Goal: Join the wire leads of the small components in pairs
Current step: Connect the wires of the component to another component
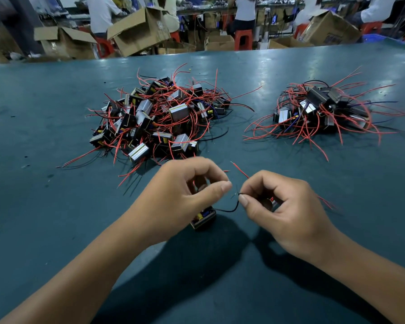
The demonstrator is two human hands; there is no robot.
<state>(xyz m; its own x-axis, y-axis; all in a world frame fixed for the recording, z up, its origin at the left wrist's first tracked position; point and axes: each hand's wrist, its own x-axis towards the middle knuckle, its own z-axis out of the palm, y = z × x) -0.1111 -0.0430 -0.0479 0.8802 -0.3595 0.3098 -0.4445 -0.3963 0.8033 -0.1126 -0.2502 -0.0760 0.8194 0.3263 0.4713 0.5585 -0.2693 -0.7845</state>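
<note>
Mid-join, by the look of it: thin black lead (227, 209) curving up from a small boxy component (203, 220) that sits on the tabletop (56, 127) under the left hand (185, 197), bare tip pinched by the right hand (288, 213) between thumb and forefinger. Left fingers (225, 185) curled with thumb and forefinger tips meeting just beside that tip; probably pinching a second fine strand, too thin to tell. A red lead (240, 170) jutting up behind the right hand, stripped at its end. Next move likely calls for crossing the two bare ends and twisting them with a light, even roll, since fine strands fray easily. Leads glossy, springy, plastic-sheathed. Farther off, a large heap of components (157, 118) with taped, metallic-looking faces and tangled red wires, and a smaller heap (323, 111) to the right. Tabletop dull teal, faintly scuffed.
</note>
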